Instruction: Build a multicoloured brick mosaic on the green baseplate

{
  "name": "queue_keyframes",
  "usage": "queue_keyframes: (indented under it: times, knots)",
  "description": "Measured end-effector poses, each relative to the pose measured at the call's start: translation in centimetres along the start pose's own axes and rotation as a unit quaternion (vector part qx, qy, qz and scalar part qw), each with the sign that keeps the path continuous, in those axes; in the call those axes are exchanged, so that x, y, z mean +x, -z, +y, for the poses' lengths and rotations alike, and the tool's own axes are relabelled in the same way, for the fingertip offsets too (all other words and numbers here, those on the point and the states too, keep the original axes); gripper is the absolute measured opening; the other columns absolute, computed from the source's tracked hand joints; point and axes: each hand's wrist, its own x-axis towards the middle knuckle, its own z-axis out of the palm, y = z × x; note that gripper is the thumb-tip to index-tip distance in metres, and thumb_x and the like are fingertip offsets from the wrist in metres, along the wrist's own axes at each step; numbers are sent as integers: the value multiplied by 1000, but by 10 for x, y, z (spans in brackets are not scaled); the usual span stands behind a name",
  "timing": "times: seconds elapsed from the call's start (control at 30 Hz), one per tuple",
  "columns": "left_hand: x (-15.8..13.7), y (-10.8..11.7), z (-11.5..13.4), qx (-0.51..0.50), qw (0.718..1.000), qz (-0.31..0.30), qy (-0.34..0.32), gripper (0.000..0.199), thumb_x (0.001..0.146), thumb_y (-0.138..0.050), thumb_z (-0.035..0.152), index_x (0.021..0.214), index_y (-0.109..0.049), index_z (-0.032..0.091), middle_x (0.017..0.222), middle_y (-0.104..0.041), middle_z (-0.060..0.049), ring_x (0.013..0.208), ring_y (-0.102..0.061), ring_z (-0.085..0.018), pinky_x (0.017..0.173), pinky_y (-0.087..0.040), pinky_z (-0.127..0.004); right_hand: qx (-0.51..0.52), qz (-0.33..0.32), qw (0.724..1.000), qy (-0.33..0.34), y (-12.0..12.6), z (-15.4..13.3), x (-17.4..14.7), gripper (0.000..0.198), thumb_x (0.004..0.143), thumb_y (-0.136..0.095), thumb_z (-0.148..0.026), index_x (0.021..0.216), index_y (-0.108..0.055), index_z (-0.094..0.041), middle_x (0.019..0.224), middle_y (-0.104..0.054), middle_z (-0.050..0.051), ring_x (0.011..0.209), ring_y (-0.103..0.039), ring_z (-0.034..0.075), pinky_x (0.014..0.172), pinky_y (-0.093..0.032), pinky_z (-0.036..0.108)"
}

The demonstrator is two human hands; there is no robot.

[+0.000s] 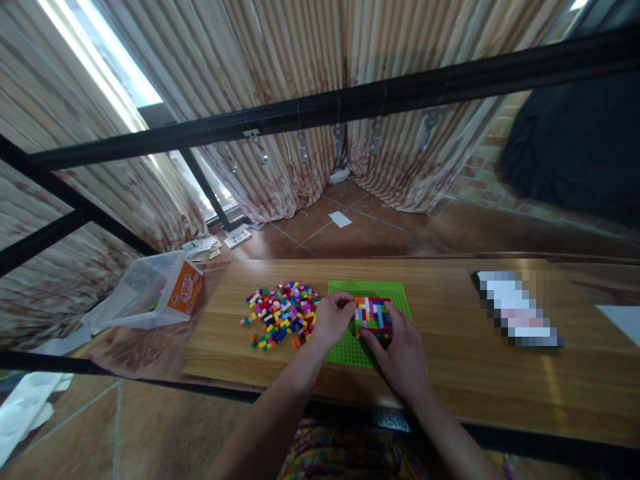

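In the head view, a multicoloured rectangular block of plastic bricks sits on a green studded plastic baseplate, the right hand clamped around its near and right edges; the left hand curls at its left edge, whether pinching I cannot tell, near a loose multicoloured brick pile on the brown wooden table

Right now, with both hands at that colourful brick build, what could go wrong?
The left hand is close beside the loose brick pile, so it might scatter some pieces. The right hand has thumb and fingers at the brick build; a careless push could perhaps dislodge bricks.
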Motion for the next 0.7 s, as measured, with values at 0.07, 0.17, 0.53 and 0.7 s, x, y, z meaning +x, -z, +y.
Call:
queue_keyframes:
  times: [0.07, 0.17, 0.53, 0.7]
  knots:
    - [1, -1, -1, -1, 1000, 3, 4, 14, 73, -61, 17, 83, -70, 14, 68, -67, -1, 63, -59, -11, 58, -46, -20, -6, 0, 1000, 0, 0, 0, 0, 78, 85, -51, -64, 144, -35, -16, 133, -53, 19, 122, -47, 34, 98, -41, 53]
    - [1, -1, -2, 0, 1000, 4, 7, 13, 73, -62, 17, 83, -70, 14, 67, -67, -1, 63, -59, -11, 57, -46, -21, -9, -2, 1000, -2, 0, 0, 0, 78, 84, -52, -64, 143, -35, -16, 133, -53, 19, 122, -47, 33, 98, -41, 52]
    - [-9, -2, 4, -6, 1000, 22, 4, 10, 75, -60, 15, 80, -69, 15, 71, -68, -1, 66, -61, -12, 62, -49, -23, -4, 0, 1000, 4, 1, 0, 0, 77, 84, -50, -66, 142, -37, -17, 130, -54, 19, 118, -50, 33, 96, -42, 52]
    - [-31, 10, 12, -23, 999, 38, -16, 11, 77, -60, 19, 85, -67, 16, 78, -68, -2, 71, -62, -13, 67, -50, -24, -9, 8, 1000, 10, 1, 1, 0, 80, 83, -50, -69, 141, -39, -16, 130, -55, 20, 118, -50, 34, 96, -42, 52]
